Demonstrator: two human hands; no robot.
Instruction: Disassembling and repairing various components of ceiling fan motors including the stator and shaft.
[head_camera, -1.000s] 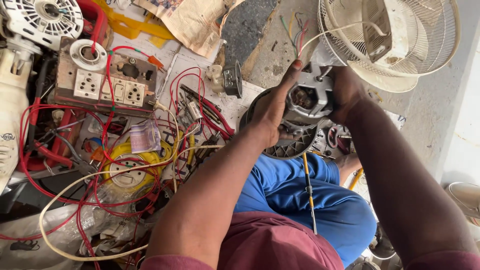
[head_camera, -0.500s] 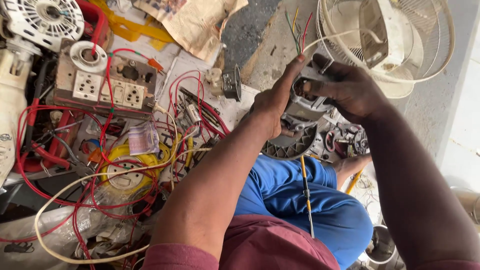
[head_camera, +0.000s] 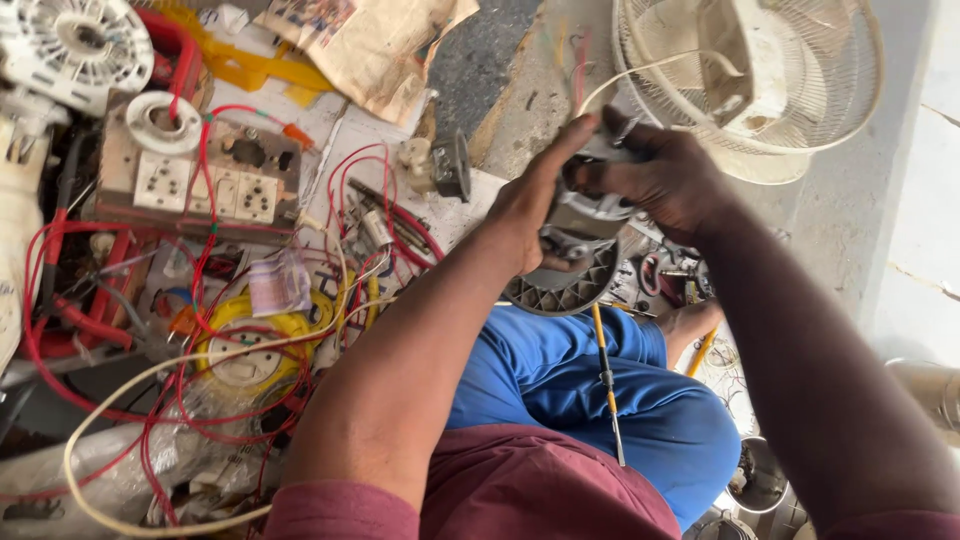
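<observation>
Both hands have lifted the motor (head_camera: 580, 225) off the ribbed housing (head_camera: 572, 290) since a second ago; then it sat low in the housing, now it is raised and tilted between the palms. Judgement: the motor is being freed or turned over for inspection, so work has passed from seating to handling.

Largest first, relative to the grip:
- Fan guard (head_camera: 800, 90), white, just beyond and right of the grip; near the right hand, contact unclear.
- Blue trousers (head_camera: 590, 390) below the grip.
- Socket board (head_camera: 200, 180) well left of it, amid red wires (head_camera: 120, 300).
- Ribbed housing directly under the motor, touching or nearly so; cannot tell which.
- Motor: metal, held in the air between both hands, coloured leads (head_camera: 578, 60) rising from its top.
- Screwdriver (head_camera: 605, 380), yellow shaft, lying on the trousers below the grip.

Grip state: left hand (head_camera: 535, 205) cups the motor's near side, fingers extended upward along it. Right hand (head_camera: 665, 180) wraps over the far side, fingers curled and closed on the body.

Other difference: the right hand now covers more of the motor than half a second ago.
</observation>
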